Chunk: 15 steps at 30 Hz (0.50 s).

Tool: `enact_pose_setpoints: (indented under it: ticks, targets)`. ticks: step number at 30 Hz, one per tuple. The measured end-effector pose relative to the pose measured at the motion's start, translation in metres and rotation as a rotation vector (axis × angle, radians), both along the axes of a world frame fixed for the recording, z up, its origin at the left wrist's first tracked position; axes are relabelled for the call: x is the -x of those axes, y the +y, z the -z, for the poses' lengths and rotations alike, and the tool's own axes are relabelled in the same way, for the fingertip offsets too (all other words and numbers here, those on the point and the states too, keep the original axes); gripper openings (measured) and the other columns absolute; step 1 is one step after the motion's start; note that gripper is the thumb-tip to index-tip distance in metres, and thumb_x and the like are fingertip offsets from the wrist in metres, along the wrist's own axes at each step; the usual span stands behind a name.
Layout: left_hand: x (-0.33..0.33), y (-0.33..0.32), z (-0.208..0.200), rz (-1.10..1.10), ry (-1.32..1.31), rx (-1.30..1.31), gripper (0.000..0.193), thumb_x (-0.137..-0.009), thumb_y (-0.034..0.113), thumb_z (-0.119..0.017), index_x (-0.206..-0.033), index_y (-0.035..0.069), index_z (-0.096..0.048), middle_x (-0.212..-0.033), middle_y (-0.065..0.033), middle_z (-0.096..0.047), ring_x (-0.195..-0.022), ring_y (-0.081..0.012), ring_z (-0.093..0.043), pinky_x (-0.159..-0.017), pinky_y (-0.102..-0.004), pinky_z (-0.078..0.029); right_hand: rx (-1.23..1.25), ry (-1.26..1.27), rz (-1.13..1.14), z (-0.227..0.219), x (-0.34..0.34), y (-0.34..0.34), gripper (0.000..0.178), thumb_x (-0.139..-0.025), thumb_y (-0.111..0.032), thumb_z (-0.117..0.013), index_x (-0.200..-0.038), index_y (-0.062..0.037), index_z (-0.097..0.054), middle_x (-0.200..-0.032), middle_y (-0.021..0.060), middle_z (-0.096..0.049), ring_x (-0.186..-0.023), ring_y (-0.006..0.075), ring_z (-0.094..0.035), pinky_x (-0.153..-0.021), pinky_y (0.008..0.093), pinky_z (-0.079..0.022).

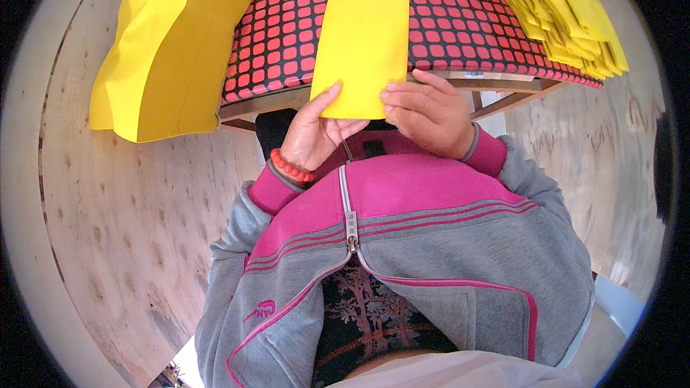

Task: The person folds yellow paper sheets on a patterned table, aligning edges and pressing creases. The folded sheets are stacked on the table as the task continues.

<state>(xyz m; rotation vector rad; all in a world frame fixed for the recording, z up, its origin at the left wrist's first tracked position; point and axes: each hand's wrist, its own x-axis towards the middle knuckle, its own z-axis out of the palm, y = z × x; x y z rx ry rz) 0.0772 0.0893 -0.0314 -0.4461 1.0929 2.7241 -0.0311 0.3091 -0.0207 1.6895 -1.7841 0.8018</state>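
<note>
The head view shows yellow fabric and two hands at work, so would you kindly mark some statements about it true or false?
1. The left hand and right hand both touch the middle yellow strip. True.
2. The bead bracelet is on the right wrist. False: the red bracelet is on the left wrist.
3. A pile of yellow pieces lies to the right of the strip. True.
4. The cloth under the strip is plain blue. False: this cloth has red rounded squares on black.

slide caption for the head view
Left hand and right hand hold a flat rectangular yellow strip across a red-squared black cloth.
</note>
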Motion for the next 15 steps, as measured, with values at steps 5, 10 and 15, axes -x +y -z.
enact_pose_setpoints:
  ticks: [5,10,15]
  targets:
    - [-0.011,-0.005,-0.004,-0.047,0.003,0.091,0.038,-0.102,0.016,-0.055,-0.136,0.001,-0.051,-0.129,-0.0134,-0.064,-0.113,-0.0244,-0.066,-0.094,-0.0359,-0.057,0.107,-0.123,0.008,-0.005,-0.009,0.004,0.021,-0.084,-0.018,-0.072,-0.103,-0.0109,-0.067,-0.109,0.0076,-0.070,-0.105,0.0252,-0.068,-0.091,0.0397,-0.053]
    - [-0.039,-0.045,-0.016,-0.056,0.053,-0.036,0.033,-0.099,0.010,-0.057,-0.130,0.000,-0.057,-0.121,-0.0106,-0.067,-0.102,-0.0169,-0.069,-0.078,-0.0271,-0.058,0.111,-1.295,-0.049,-0.014,-0.012,0.013,0.032,-0.097,-0.033,-0.061,-0.113,-0.0052,-0.064,-0.104,0.0109,-0.070,-0.099,0.0227,-0.070,-0.081,0.0340,-0.056]
    - [-0.081,-0.063,-0.028,-0.089,0.114,0.317,0.034,-0.096,0.006,-0.058,-0.129,-0.001,-0.057,-0.119,-0.0104,-0.068,-0.101,-0.0155,-0.068,-0.071,-0.0239,-0.057,-0.025,-2.068,-0.277,-0.015,-0.006,-0.004,0.065,-0.104,-0.057,-0.035,-0.133,-0.0018,-0.052,-0.121,0.0161,-0.067,-0.111,0.0225,-0.067,-0.086,0.0319,-0.056]
